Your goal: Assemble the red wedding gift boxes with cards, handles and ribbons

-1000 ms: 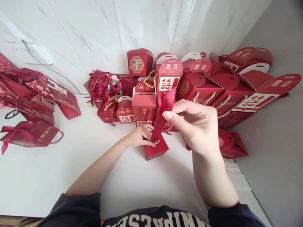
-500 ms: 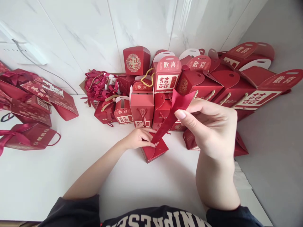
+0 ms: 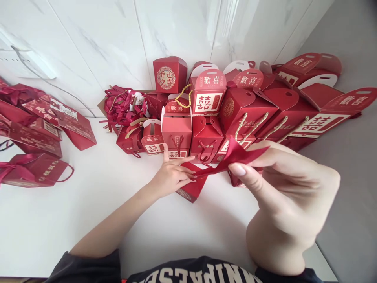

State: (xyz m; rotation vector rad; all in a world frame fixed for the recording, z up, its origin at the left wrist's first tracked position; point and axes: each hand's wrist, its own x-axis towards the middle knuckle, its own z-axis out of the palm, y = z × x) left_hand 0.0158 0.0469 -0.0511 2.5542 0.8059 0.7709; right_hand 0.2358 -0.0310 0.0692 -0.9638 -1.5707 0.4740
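Observation:
A red satin ribbon (image 3: 219, 168) stretches between my hands over a small red gift box (image 3: 193, 192) lying on the white table. My right hand (image 3: 282, 188), raised close to the camera, pinches the ribbon between thumb and index finger, with a short end standing past the grip. At the box, my left hand (image 3: 171, 175) has its thumb and a fingertip closed at the ribbon's lower part, while its other fingers stretch out. The hand and ribbon cover much of the box top, so how the ribbon meets the box is hidden.
Stacked red gift boxes (image 3: 209, 133) with rope handles line the tiled wall. A heap of red ribbons (image 3: 125, 108) lies beside them. Ribboned boxes (image 3: 35, 169) stand on the left. A cable (image 3: 67, 92) hangs along the wall; a grey wall (image 3: 350, 157) bounds the right.
My right hand has moved right and down, pulling the ribbon from a steep slant to nearly level. My left hand has stayed at the box, one finger now raised; the box has turned slightly.

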